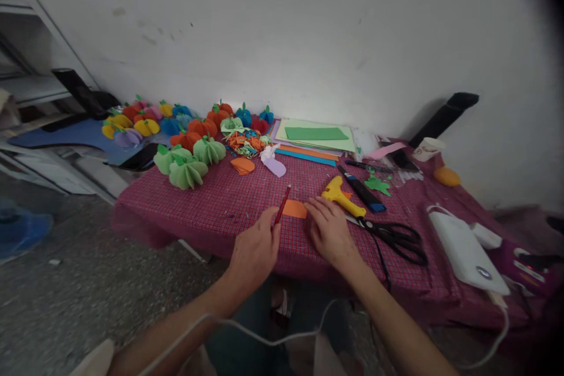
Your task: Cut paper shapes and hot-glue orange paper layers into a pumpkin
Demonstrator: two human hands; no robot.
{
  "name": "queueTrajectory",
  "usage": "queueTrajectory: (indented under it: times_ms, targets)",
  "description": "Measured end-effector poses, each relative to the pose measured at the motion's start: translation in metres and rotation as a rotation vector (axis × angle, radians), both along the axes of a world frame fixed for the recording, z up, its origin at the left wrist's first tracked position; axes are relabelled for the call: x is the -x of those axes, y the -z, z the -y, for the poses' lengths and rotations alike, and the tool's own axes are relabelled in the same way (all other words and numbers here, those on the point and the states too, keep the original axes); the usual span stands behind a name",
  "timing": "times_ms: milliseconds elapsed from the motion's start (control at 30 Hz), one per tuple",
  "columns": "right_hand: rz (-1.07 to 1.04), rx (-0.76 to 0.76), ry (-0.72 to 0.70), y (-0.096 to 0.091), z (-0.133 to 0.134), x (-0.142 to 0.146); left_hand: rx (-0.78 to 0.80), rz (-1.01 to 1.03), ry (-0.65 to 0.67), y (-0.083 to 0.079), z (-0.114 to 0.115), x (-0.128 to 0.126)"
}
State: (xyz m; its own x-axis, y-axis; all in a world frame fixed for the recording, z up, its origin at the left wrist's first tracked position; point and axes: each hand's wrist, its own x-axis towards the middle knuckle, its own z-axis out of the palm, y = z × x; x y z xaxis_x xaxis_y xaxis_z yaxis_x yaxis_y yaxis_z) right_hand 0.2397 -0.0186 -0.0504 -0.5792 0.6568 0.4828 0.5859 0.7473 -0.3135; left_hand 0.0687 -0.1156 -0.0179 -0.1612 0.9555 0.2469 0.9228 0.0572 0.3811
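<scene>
My left hand (255, 249) is closed around a red pencil (282, 204), whose tip rests at the edge of a small orange paper piece (294, 208) on the red checked tablecloth (211, 205). My right hand (330, 232) lies flat with fingers spread, pressing on the cloth just right of that orange piece. A yellow glue gun (339, 195) lies just beyond my right hand, and black scissors (396, 238) lie to its right.
Several paper pumpkins (187, 158) in many colours crowd the table's far left. Coloured paper sheets (315, 135) lie at the back, a paper cup (427, 148) and an orange ball (446, 176) at the right, and a white bag (462, 252) near the right front. A white cable (264, 335) hangs below.
</scene>
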Motion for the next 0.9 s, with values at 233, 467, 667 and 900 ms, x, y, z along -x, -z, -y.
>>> queueTrajectory:
  times_ms: [233, 467, 667, 900]
  targets:
    - [-0.502, 0.768, 0.017, -0.012, 0.027, 0.015, -0.015, 0.041, 0.138, 0.01, -0.006, -0.029]
    - [-0.492, 0.839, 0.171, -0.021, 0.009, -0.007, -0.077, -0.097, 0.299, 0.002, -0.016, -0.015]
    - [0.049, 0.424, 0.246, -0.015, 0.013, -0.011, -0.072, -0.238, 0.371, 0.017, -0.03, 0.001]
    - [0.349, 0.221, 0.201, -0.007, 0.033, 0.011, -0.061, -0.291, 0.387, 0.029, -0.032, 0.003]
